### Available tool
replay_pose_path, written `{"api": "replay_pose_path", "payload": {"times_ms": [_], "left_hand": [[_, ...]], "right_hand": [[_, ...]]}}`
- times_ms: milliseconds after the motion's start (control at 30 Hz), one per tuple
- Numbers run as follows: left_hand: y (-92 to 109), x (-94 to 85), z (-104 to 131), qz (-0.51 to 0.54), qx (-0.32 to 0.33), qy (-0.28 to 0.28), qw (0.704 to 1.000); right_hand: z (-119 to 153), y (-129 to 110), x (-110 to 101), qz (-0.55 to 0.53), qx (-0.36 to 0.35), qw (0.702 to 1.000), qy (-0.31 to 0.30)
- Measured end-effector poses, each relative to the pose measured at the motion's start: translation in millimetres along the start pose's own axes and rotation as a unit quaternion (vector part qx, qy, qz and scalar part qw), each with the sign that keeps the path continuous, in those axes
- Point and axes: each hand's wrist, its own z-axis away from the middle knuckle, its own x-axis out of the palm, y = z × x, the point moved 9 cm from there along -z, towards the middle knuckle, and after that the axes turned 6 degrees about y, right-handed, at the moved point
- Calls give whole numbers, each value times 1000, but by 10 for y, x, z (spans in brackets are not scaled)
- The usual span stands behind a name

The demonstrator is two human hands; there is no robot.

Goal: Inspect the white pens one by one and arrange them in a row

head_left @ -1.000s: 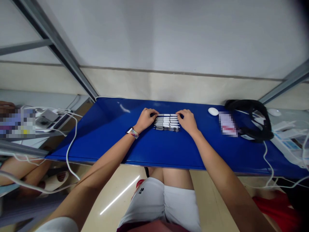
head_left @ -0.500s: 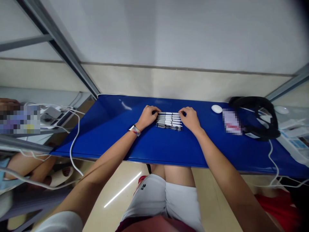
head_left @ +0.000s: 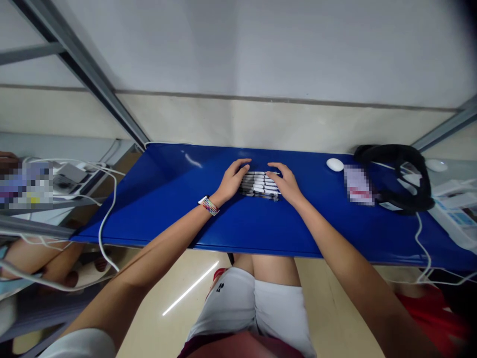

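Observation:
Several white-and-black pens (head_left: 260, 185) lie side by side in a row on the blue tabletop (head_left: 238, 223). At the left ends of the row is my left hand (head_left: 234, 180), thumb and fingers apart, with the thumb over the far pens. My right hand (head_left: 286, 183) rests at the right ends, its index finger stretched past the far side and its thumb near the pen tips. Neither hand grips a pen. A patterned band (head_left: 209, 205) circles my left wrist.
To the right are a white mouse (head_left: 335, 164), a blurred pinkish packet (head_left: 358, 185) and a black head strap device (head_left: 398, 179) with a cable. White cables (head_left: 108, 219) hang at the left edge. A person's hand (head_left: 9, 162) shows at the far left, beside a metal frame.
Both hands have loosened from a pinch at the row's ends and opened. Their fingers now reach inward along the far side of the pens. The view has shifted slightly.

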Motion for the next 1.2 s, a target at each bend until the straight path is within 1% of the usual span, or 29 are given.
{"api": "replay_pose_path", "payload": {"times_ms": [67,100,200,300,500,667,867,1033,1200], "left_hand": [[-28,29,25,29,-20,6,999],[-48,43,33,44,-30,8,999],[-95,99,58,86,-54,5,995],[-83,149,87,115,-66,1,991],[18,150,137,87,-53,13,995],[24,114,149,82,-58,41,994],[21,135,157,87,-71,38,993],[31,132,161,82,-70,38,993],[59,139,168,88,-69,36,993]], "right_hand": [[33,-3,69,-20,13,999,-25],[46,-4,86,-25,17,999,-27],[76,3,113,-16,24,999,-13],[105,-21,139,12,14,1000,9],[148,-122,162,43,-13,999,29],[143,-157,154,50,-22,998,32],[139,-170,175,81,-20,996,21],[124,-209,203,103,-42,994,9],[119,-182,239,122,-54,991,0]]}}
